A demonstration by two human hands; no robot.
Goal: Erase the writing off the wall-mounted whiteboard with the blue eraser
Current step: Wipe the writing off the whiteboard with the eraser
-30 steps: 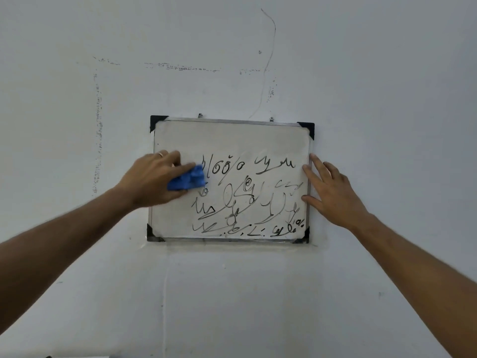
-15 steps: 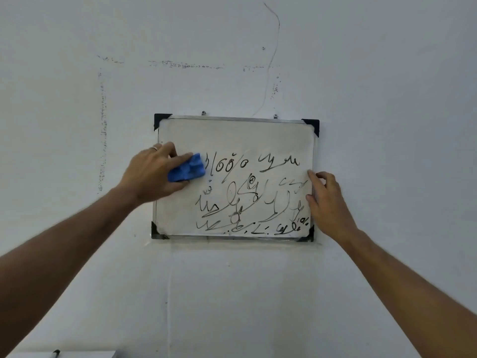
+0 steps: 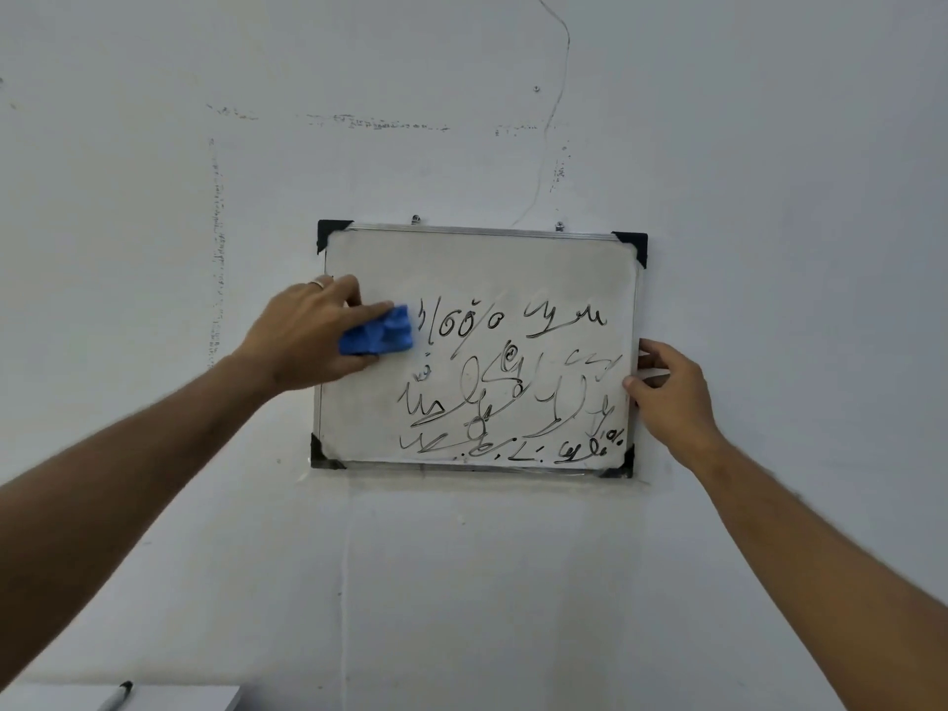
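The blue eraser point(image 3: 377, 333) is gripped by the left hand point(image 3: 308, 336) and pressed against the whiteboard point(image 3: 477, 269), left of the writing point(image 3: 513, 382). The board's right edge is pinched by the right hand point(image 3: 669, 392).

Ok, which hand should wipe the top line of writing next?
Left. The left hand already holds the eraser on the whiteboard, just left of the writing. The right hand grips the board's right edge.
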